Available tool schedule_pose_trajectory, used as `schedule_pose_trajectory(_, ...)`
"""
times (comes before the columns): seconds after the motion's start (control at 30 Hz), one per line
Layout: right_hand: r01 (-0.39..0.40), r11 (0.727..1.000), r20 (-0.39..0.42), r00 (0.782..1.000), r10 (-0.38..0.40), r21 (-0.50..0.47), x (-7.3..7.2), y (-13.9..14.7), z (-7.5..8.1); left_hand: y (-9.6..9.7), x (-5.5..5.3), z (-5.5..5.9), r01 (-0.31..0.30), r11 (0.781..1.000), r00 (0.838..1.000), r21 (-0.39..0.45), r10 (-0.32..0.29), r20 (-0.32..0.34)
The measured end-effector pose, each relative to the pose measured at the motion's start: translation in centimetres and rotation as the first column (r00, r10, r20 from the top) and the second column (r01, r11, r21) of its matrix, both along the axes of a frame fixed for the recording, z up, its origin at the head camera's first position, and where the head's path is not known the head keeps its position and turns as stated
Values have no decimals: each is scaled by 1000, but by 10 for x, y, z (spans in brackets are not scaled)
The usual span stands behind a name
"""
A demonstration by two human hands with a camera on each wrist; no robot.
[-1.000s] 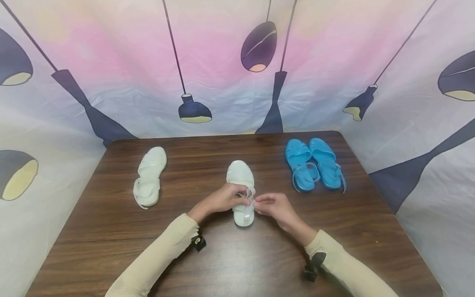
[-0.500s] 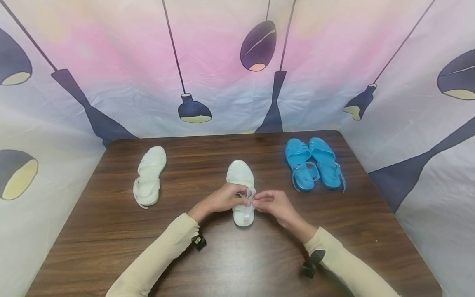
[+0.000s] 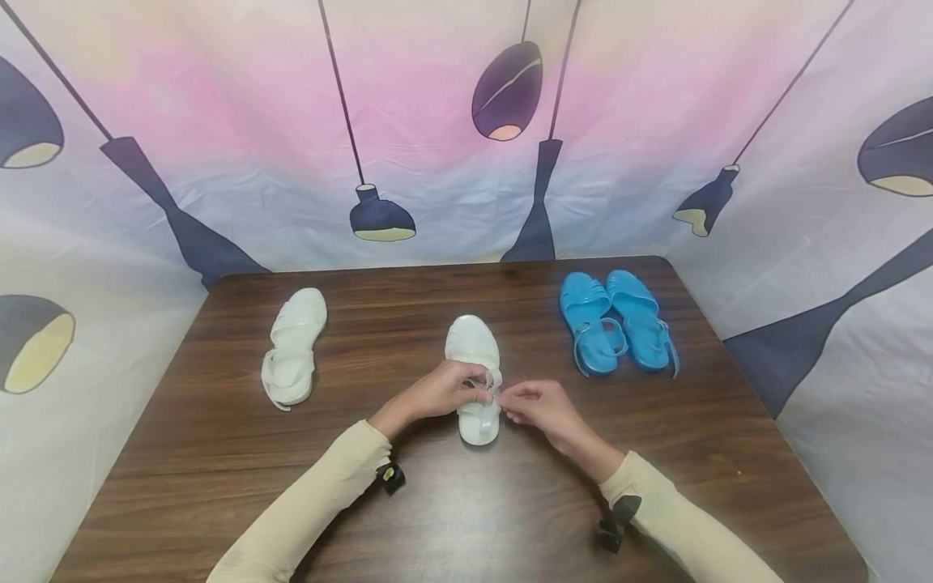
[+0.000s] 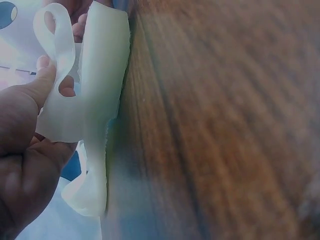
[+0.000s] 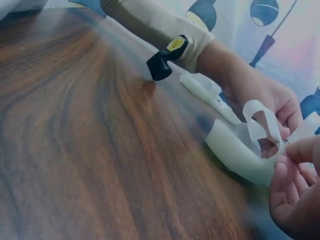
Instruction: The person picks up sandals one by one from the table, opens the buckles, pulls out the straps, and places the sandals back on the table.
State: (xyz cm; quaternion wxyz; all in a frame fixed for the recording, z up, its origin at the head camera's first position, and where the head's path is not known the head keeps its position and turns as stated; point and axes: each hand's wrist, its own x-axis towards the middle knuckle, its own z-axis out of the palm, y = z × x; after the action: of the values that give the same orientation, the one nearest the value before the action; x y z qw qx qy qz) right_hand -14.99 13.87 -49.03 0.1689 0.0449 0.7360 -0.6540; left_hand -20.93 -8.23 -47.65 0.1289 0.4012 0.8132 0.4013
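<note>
White plastic sandal stayed centred on the table, left hand gripping its ankle strap; the right hand, pinching that same strap, had dipped slightly, suggesting fiddly fastening work remained unfinished.

Two white sandals, two blue sandals, one table
</note>
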Motion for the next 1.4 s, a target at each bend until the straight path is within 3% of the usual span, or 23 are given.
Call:
schedule_pose_trajectory(0.47,67,996,56,996,-64,-62,-1,-5,2,2,2,2,-10,1000,1000,0,10,-14)
schedule_pose_trajectory(0.83,76,997,-3,997,-76,-26,3,-5,6,2,2,2,-12,1000,1000,6,12,-20)
schedule_pose_trajectory(1.13,86,996,18,996,-85,-16,3,-4,4,3,1,2,6,1000,1000,-9,-6,-29)
schedule_pose_trajectory(1.23,74,997,13,997,-75,11,2,-2,5,4,1,2,7,1000,1000,-15,-8,-27)
schedule_pose_trajectory(1.4,62,991,-80,995,-53,121,5,2,11,4,0,3,21,1000,1000,-11,-21,-17)
